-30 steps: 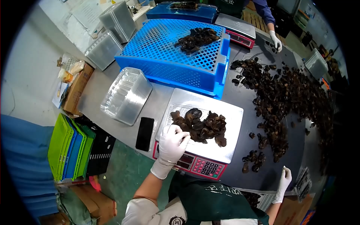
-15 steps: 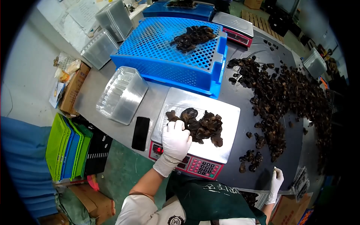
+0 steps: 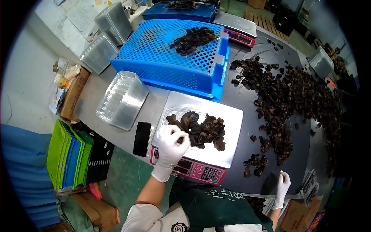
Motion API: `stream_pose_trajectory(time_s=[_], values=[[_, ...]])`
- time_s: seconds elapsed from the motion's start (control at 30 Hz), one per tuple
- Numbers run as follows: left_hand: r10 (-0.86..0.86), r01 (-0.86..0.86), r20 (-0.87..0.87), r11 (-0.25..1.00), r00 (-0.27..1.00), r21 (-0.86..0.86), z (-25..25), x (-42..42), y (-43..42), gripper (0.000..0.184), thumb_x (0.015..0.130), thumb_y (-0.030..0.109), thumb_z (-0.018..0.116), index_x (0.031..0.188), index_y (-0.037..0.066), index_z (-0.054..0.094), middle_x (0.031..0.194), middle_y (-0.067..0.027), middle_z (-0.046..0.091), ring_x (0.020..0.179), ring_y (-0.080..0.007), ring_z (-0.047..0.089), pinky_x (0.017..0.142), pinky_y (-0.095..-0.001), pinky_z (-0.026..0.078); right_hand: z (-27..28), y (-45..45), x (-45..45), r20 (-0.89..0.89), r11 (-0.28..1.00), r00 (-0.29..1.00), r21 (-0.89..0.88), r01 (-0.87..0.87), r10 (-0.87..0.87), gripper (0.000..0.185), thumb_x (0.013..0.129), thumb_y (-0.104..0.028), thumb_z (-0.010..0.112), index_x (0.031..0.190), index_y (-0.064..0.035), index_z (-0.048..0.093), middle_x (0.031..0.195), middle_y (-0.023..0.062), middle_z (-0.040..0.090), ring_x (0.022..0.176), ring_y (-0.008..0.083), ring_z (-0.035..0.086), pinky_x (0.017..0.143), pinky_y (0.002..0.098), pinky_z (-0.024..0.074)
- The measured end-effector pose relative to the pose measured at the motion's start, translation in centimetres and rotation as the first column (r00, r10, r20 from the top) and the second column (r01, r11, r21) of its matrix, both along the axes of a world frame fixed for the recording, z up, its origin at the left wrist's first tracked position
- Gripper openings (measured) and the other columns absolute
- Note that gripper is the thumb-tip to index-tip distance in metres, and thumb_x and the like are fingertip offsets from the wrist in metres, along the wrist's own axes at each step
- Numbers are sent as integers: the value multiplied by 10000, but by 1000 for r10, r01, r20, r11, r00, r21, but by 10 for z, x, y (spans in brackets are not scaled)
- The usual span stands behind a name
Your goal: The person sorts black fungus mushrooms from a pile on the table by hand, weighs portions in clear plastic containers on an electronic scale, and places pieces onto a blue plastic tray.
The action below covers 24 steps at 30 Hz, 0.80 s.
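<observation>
My left hand (image 3: pixel 171 145), in a white glove, is over the near left part of the scale's metal plate (image 3: pixel 233 129). Its fingers are curled, and a dark brown wood ear mushroom (image 3: pixel 180 140) shows inside the curl. Beside it, a pile of wood ear mushrooms (image 3: pixel 208 130) lies in a clear shallow tray on the plate. My right hand (image 3: pixel 284 183), also gloved, hovers by the table's near edge with fingers bent together; whatever they may hold cannot be made out. The closest thing to it is a small mushroom cluster (image 3: pixel 259 164).
A large mushroom heap (image 3: pixel 286 100) spreads over the right side. Behind the scale stands an upturned blue crate (image 3: pixel 162 69) bearing a filled tray. A stack of clear trays (image 3: pixel 123 100) and a phone (image 3: pixel 142 138) are on the left. Another scale (image 3: pixel 235 27) sits further back.
My left hand has drawn back slightly from the pile toward me, and its fingers have curled in. My right hand has barely moved.
</observation>
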<state>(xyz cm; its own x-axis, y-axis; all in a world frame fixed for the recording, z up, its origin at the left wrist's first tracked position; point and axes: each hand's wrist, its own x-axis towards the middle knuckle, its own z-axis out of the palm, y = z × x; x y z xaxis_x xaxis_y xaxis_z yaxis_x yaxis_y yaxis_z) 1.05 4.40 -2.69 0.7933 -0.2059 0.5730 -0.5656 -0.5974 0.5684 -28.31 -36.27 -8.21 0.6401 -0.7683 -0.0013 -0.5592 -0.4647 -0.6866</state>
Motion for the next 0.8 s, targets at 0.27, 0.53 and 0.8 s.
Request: stream_pose_trajectory(time_s=[0.27, 0.53, 0.8], values=[[-192, 304, -843, 952, 502, -36, -10, -69, 107, 203, 754, 130, 722, 630, 28, 597, 656, -97, 555, 647, -236, 585, 616, -332, 469, 3, -2, 3, -7, 998, 1000, -52, -23, 23, 106, 880, -8, 567, 951, 43, 626, 872, 83, 671, 805, 137, 605, 764, 263, 472], [-305, 193, -778, 859, -550, -473, -193, -243, 205, 240, 856, 268, 605, 946, 78, 721, 863, -76, 712, 752, -222, 659, 675, -357, 511, 3, 11, 19, -37, 994, 996, -69, -87, 84, 112, 882, -15, 571, 953, 36, 641, 878, 94, 672, 801, 144, 615, 774, 277, 481], [234, 498, -971, 850, -58, 175, -112, -142, 183, 223, 819, 257, 651, 878, 60, 738, 832, -128, 711, 795, -231, 672, 752, -338, 514, -2, 13, 17, -29, 939, 994, -326, -110, 107, 205, 762, 23, 603, 949, -30, 667, 897, 125, 667, 861, 287, 633, 805, 362, 495]])
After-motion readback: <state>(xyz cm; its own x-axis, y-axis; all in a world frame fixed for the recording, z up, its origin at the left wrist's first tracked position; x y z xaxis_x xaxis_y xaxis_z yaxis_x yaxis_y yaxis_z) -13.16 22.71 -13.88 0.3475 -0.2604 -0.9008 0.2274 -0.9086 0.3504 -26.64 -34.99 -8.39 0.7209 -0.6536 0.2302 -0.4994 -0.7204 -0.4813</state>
